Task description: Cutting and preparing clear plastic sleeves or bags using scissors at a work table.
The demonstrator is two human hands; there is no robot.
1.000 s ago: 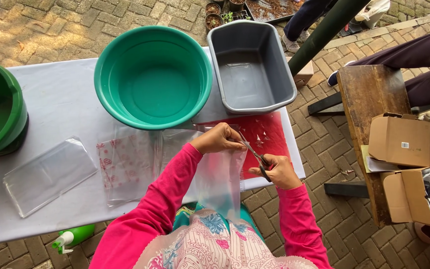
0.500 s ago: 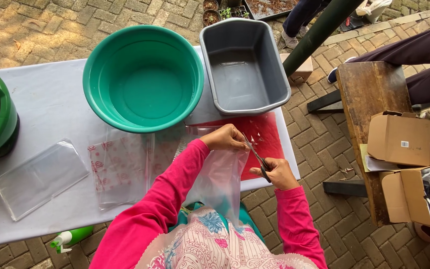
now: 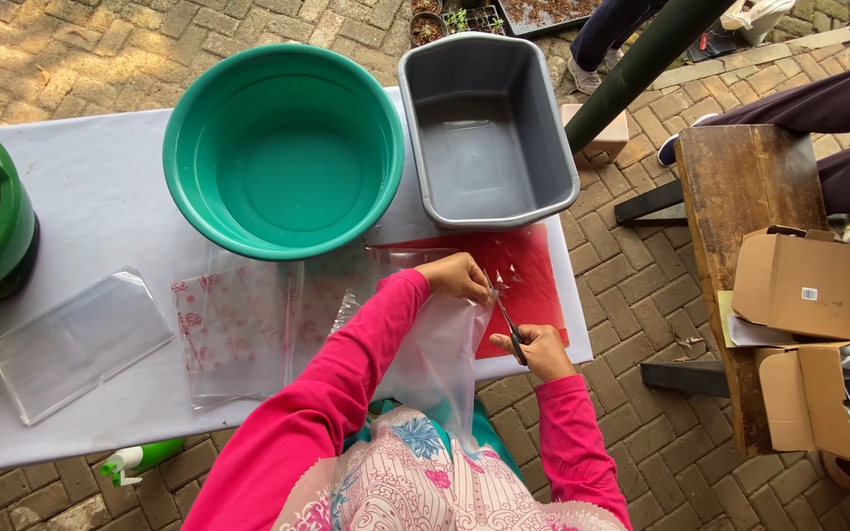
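Holding a clear plastic bag [image 3: 440, 359] up by its top edge, the left hand [image 3: 456, 276] has barely shifted over the last second, just below the grey tub [image 3: 543, 118]. The right hand [image 3: 540, 351] stays clenched on scissors [image 3: 510, 324], blades at the bag's edge, so cutting appears under way.

Two open brown cardboard boxes [image 3: 807, 285] at right on the wooden bench; the upper one carries a small white label [image 3: 810, 293]. Clear plastic bags [image 3: 238, 329] lie on the desk.
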